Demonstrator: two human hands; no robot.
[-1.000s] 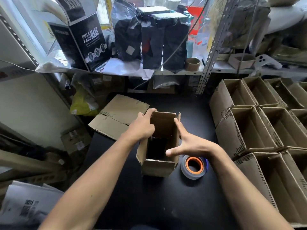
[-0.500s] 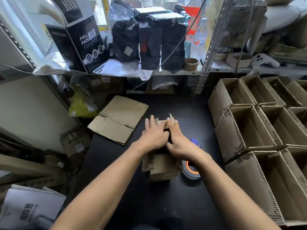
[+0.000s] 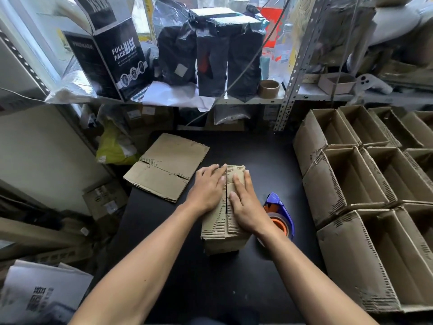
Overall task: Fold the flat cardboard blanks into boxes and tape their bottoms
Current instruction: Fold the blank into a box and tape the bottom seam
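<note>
A box (image 3: 224, 207) stands bottom-up at the centre of the black table (image 3: 234, 289), its flaps folded shut but untaped. The left hand (image 3: 207, 187) and right hand (image 3: 243, 202) press flat, fingers straight, on either side of the seam. A tape dispenser (image 3: 280, 214) lies just beside it. Finished boxes (image 3: 351, 184) sit right; flat blanks (image 3: 166, 165) remain left.

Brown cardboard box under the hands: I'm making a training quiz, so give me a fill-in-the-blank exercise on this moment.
1. Both hands press flat on the closed flaps of the brown cardboard box, which stands on the ____ table.
2. The blue tape dispenser with the orange-cored roll lies beside the ____ hand.
3. The flat cardboard blank lies beyond the ____ hand.
4. The seam between the flaps carries no ____ yet.

Missing words: black; right; left; tape
</note>
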